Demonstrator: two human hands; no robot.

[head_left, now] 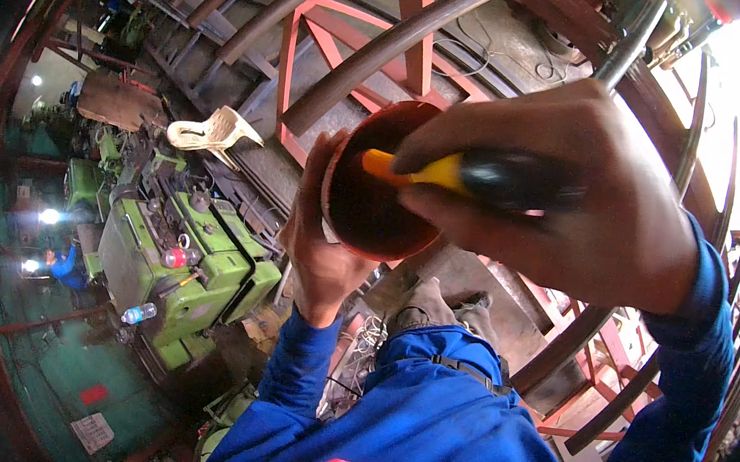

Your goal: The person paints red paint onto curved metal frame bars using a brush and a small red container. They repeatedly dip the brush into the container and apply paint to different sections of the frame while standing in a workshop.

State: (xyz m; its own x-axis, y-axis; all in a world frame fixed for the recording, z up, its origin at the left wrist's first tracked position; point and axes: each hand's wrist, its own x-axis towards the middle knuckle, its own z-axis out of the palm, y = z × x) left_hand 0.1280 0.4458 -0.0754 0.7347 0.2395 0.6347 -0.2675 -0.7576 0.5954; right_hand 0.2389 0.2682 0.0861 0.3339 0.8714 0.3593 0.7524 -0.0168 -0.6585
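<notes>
My left hand [322, 262] is wrapped round the left side of a short, round, reddish-brown cylinder [359, 208], whose mouth faces up toward me. Its inside is dark, and whether it has a bottom does not show. In my right hand [600, 200], slightly blurred, is a yellow-and-black handled tool [447, 172]. The fingers pinch its yellow part, while the black part lies back under the palm. An orange end reaches over the cylinder's opening; whether it touches the inner wall I cannot tell. The exact kind of tool does not show.
Beyond my hands stands a red steel frame [420, 31] crossed by thick dark bars [396, 51]. On the left is a green machine [171, 256] with plastic bottles [139, 313] on it, near a cream plastic chair [215, 133]. A person in blue [70, 267] is farther left.
</notes>
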